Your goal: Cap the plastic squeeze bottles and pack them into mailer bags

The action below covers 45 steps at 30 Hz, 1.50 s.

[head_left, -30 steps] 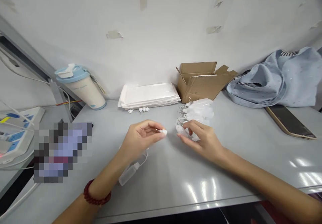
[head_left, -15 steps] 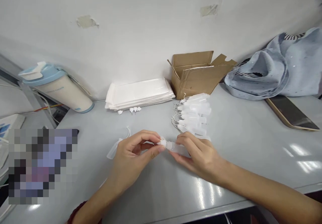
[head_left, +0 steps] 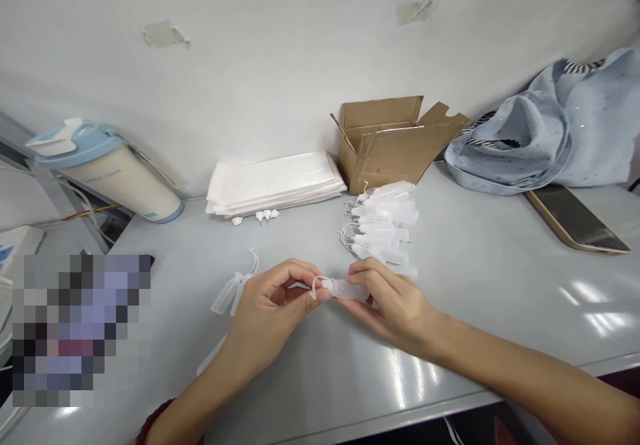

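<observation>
Above the middle of the grey desk, my left hand (head_left: pixel 273 308) pinches the white cap (head_left: pixel 327 285) of a small bottle between thumb and fingers. A thin white loop stands up at that end. My right hand (head_left: pixel 400 305) is closed around the translucent plastic bottle (head_left: pixel 347 289), which lies roughly level between both hands. Just beyond my right hand, several similar bottles (head_left: pixel 385 215) with thin white loops lie in a row. Beside my left hand rest two more small bottles (head_left: pixel 227 293), one partly hidden. Another translucent piece (head_left: pixel 213 356) shows next to my left forearm.
Several small white tips (head_left: pixel 265 215), some with thin needles, lie before a stack of white packets (head_left: pixel 275 181). An open cardboard box (head_left: pixel 395 151), a tumbler (head_left: pixel 115 171), a blue cloth bag (head_left: pixel 540 131) and a phone (head_left: pixel 577 218) stand or lie around. A blurred-out item (head_left: pixel 85 325) is at left.
The cap has turned in my left fingers, and its white loop now shows upright. Both hands stay in nearly the same place. The view has shifted slightly.
</observation>
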Available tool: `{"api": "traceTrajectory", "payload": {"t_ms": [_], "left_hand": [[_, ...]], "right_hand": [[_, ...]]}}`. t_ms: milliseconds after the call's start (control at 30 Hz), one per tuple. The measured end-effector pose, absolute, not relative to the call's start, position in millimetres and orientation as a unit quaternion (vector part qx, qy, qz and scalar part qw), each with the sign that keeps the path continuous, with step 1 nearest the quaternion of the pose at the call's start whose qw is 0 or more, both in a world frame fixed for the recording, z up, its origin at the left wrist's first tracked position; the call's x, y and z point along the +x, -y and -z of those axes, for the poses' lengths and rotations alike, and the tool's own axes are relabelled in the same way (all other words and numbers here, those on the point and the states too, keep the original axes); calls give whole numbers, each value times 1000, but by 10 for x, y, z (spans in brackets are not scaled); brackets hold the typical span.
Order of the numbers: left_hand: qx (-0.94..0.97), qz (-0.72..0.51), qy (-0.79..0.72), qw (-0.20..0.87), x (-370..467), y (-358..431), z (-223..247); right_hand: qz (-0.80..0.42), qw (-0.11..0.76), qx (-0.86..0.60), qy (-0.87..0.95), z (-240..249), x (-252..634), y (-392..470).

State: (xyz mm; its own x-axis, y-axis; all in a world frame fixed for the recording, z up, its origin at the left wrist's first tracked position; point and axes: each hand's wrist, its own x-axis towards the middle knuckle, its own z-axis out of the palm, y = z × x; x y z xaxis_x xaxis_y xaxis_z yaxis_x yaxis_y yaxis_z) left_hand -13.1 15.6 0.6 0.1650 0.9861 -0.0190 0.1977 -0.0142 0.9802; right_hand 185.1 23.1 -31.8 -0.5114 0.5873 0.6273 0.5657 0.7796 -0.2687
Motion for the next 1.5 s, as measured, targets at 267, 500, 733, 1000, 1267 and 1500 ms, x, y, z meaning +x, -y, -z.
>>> {"api": "traceTrajectory", "payload": {"t_ms": [267, 500, 733, 1000, 1267, 1500], "left_hand": [[560, -370, -518, 530, -129, -148, -91], [592, -395, -489, 504, -123, -121, -80], [609, -371, -507, 484, -137, -166, -47], [682, -242, -518, 457, -135, -147, -103], [764, -323, -455, 324, -149, -115, 28], [709, -228, -487, 455, -155, -132, -129]], "right_hand": [[181, 337, -254, 888, 204, 1893, -225], [-148, 393, -332, 845, 291, 1869, -245], [-217, 403, -349, 818, 279, 1838, -257], [16, 384, -309, 870, 296, 1894, -268], [-222, 397, -350, 819, 176, 1885, -277], [-209, 425, -326, 818, 200, 1875, -265]]}}
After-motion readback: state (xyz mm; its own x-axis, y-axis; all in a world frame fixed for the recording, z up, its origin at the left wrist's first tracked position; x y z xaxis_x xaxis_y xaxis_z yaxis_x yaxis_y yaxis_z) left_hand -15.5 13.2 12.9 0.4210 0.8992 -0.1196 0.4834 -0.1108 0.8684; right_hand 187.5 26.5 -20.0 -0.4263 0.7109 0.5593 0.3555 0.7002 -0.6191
